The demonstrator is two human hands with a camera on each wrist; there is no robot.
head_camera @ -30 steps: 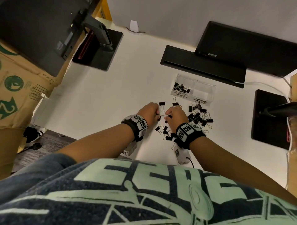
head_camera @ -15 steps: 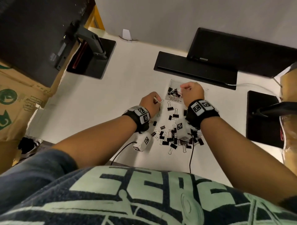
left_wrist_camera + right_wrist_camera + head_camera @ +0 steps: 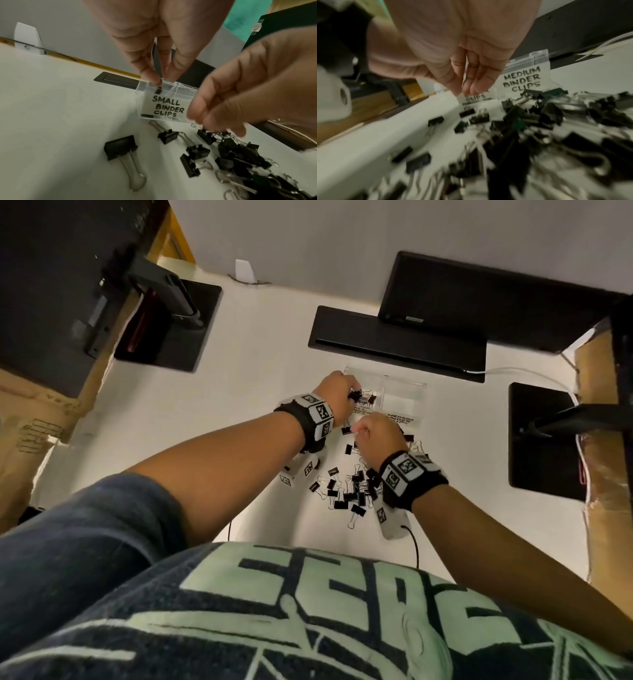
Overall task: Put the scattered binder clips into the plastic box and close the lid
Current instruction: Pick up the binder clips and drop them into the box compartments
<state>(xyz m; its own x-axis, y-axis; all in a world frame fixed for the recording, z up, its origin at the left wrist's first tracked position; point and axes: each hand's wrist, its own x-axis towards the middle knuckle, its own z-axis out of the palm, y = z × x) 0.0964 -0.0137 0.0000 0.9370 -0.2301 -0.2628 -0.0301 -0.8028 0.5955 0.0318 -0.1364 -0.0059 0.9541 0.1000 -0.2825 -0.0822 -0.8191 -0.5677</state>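
A clear plastic box point(image 3: 404, 392) stands open on the white desk, its two compartments labelled SMALL BINDER CLIPS point(image 3: 164, 106) and MEDIUM BINDER CLIPS point(image 3: 522, 79). My left hand point(image 3: 337, 392) hovers over the small compartment, and its fingertips point(image 3: 152, 79) pinch a small black clip point(image 3: 158, 90) at the rim. Several clips lie inside that compartment. Just in front of the box my right hand point(image 3: 373, 429) hangs above the scattered black clips point(image 3: 352, 491), fingers loose point(image 3: 464, 89), with nothing seen in them. A larger clip point(image 3: 121, 147) lies apart at the pile's left.
A flat black device point(image 3: 394, 347) and a dark monitor point(image 3: 496, 302) lie behind the box. Black monitor bases stand at the left point(image 3: 168, 326) and right point(image 3: 541, 440). A white cable point(image 3: 513, 369) runs along the back right. Cardboard point(image 3: 30, 422) flanks the desk's left side.
My left hand has carried its clip forward from the pile to the small compartment. My right hand has drawn back from the box to just above the scattered clips.
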